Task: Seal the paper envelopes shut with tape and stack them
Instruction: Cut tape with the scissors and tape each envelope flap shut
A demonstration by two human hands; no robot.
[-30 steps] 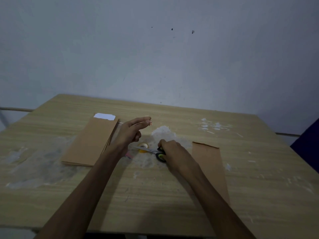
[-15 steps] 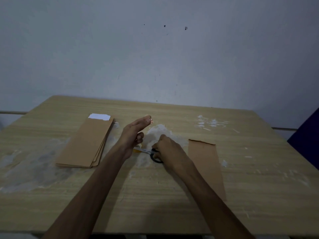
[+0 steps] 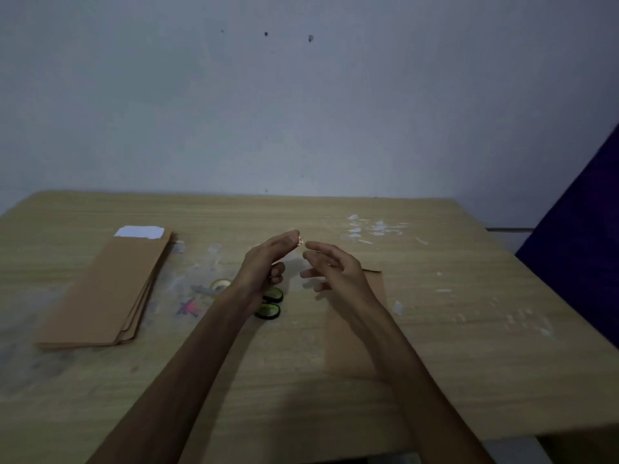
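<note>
With your left hand (image 3: 264,262) pinching the cut tape piece (image 3: 300,241) at its fingertips and your right hand (image 3: 331,266) loosely spread beside it, take the free end, keep it taut, and lower it onto the envelope (image 3: 375,286) under your right hand.

You are facing the scissors (image 3: 269,304) lying mid-bench (image 3: 469,329): envelope stack (image 3: 104,289) lying to their left, single envelope (image 3: 355,329) right, tape roll (image 3: 219,285) just left.
</note>
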